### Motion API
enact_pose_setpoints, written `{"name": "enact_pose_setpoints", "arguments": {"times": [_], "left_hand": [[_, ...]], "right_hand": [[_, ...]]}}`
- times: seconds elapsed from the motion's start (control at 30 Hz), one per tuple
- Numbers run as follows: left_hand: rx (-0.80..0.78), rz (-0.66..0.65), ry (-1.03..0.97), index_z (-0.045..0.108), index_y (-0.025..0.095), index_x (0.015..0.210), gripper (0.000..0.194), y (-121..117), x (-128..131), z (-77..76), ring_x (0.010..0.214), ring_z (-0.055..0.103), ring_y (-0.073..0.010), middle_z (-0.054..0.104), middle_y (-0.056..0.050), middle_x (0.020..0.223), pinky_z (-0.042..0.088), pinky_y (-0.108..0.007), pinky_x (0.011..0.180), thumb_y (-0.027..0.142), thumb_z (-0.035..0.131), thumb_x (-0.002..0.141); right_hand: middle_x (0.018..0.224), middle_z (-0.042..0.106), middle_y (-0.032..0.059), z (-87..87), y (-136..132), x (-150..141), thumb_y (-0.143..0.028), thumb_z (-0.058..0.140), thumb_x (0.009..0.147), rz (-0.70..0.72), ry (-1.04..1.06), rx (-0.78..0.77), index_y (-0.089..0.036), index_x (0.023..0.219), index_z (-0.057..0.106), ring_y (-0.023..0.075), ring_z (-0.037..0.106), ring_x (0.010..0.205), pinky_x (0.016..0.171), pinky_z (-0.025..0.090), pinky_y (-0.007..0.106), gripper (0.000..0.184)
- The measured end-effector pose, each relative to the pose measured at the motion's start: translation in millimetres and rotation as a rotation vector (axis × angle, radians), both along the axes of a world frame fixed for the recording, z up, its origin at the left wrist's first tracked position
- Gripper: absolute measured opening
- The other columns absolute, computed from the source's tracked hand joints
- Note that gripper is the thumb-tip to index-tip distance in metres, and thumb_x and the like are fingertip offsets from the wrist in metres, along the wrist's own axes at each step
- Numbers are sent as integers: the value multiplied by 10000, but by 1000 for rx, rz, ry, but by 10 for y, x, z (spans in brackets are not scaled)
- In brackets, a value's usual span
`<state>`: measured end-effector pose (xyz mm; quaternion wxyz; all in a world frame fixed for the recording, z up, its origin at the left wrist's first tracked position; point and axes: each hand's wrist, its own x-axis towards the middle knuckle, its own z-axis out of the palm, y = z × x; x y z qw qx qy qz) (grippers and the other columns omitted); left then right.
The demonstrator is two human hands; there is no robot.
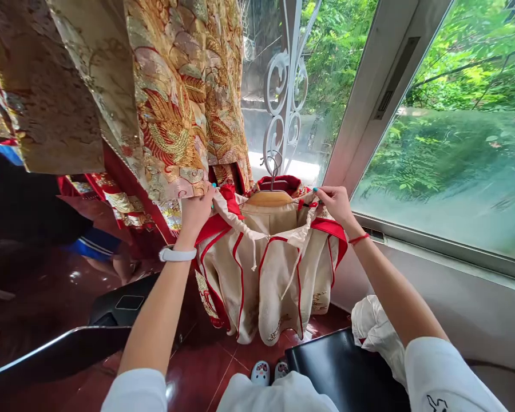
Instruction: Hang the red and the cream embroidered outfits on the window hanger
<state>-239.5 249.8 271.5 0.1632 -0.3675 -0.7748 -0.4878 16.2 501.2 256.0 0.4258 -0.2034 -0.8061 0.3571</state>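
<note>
Fingers of the left hand and the right hand pinch opposite sides of the upper edge of a cream fabric garment with red piping, hanging spread between them near a curved pale wooden hanger and above a glossy dark red tiled floor.

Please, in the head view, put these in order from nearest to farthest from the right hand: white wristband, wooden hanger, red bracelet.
From the right hand:
1. Red bracelet, on the same arm's wrist.
2. Wooden hanger, to the hand's left.
3. White wristband, farther left, on the other wrist.
</note>
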Motion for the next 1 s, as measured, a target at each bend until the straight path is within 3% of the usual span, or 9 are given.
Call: {"name": "enact_pose_setpoints", "arguments": {"times": [0.13,0.33,0.47,0.53,0.6,0.7,0.8,0.87,1.0], "left_hand": [[62,69,164,641,214,856,240,-40,200,5,1066,636,-298,703,-126,945,411,-413,1004,389,486,912],[-133,48,238,612,206,858,220,-137,528,-202,842,654,-251,676,-96,812,438,-329,786,282,424,943],[-121,47,228,568,211,895,182,-137,604,-331,743,624,-211,645,-60,779,390,-288,680,247,400,953],[-117,91,192,555,209,973,121,-131,656,-371,674,595,-199,612,-24,727,352,-279,622,291,480,925],[-136,178,150,542,202,1026,238,-127,724,-401,630,572,-201,585,-2,695,312,-279,577,355,599,853],[-201,236,101,556,214,893,181,-140,797,-415,616,561,-215,568,-14,666,290,-292,558,377,611,838],[-193,81,16,527,232,736,171,-196,751,-365,592,540,-198,561,-22,636,312,-295,556,313,507,885],[-115,-101,-107,516,232,710,186,-250,652,-307,570,510,-173,553,-10,626,336,-279,542,328,507,869],[80,-320,-382,497,225,675,246,-321,440,-221,504,412,-118,472,33,587,332,-235,487,428,575,790]], "right_hand": [[562,505,2,55,-158,44,-502,514,811,-123,94,48,-173,626,641,154,492,577,516,362,261,398],[705,677,54,-137,-330,51,-544,522,836,-53,-3,-30,-157,883,751,201,608,638,588,468,301,452],[773,707,74,-220,-301,31,-514,520,855,-62,-47,-10,-155,982,737,211,637,688,655,504,324,438],[716,679,50,-183,-325,64,-460,523,872,-51,-158,34,-163,1041,720,194,609,646,650,493,316,395],[715,662,43,-95,-447,81,-385,531,880,-100,-224,129,-173,1068,706,190,594,642,674,484,321,333],[893,695,89,89,-804,-52,-267,531,872,-150,-108,269,-186,1076,691,206,622,757,764,489,341,272],[1026,701,99,255,-1169,-435,-182,532,851,187,-19,252,-195,1064,687,197,646,846,797,501,318,264],[963,713,80,313,-1324,-750,-150,544,833,406,-70,175,-181,979,699,187,651,826,790,503,307,215],[760,690,39,248,-1497,-1173,-101,578,764,479,-178,102,-158,769,676,167,618,709,746,488,296,113]]}}
